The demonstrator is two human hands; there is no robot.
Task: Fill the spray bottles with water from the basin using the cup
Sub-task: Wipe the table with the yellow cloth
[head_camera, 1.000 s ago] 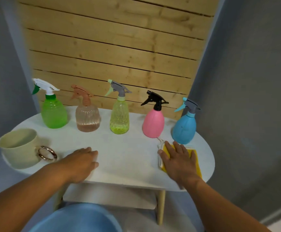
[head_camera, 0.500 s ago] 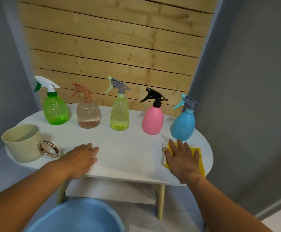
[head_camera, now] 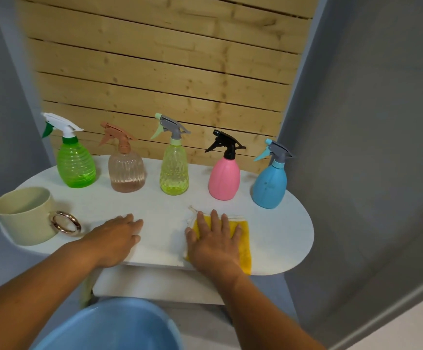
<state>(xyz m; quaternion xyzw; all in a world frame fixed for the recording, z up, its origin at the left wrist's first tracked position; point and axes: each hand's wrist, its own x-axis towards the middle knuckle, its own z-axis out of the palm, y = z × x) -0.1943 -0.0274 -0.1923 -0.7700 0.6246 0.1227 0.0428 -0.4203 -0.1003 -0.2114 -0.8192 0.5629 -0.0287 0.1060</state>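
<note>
Spray bottles, five of them, stood in a row along the back of the white table [head_camera: 281, 223], in front of a wood slat wall [head_camera: 155, 72]: green bottle [head_camera: 76, 165], clear brownish bottle [head_camera: 126, 171], yellow-green bottle [head_camera: 174, 173], pink bottle [head_camera: 223, 178] and blue bottle [head_camera: 269, 184], left to right, all upright with trigger heads on. The cup [head_camera: 26, 215], cream with a shiny ring handle, sat at the table's left end, apart from the bottles. The basin [head_camera: 109, 327], blue, was down below the table's front edge. Left hand [head_camera: 114, 238] lay palm-down on the tabletop, fingers relaxed, holding nothing. Right hand [head_camera: 214, 241] was spread flat, pressing on a yellow cloth [head_camera: 243, 245] near the front edge.
</note>
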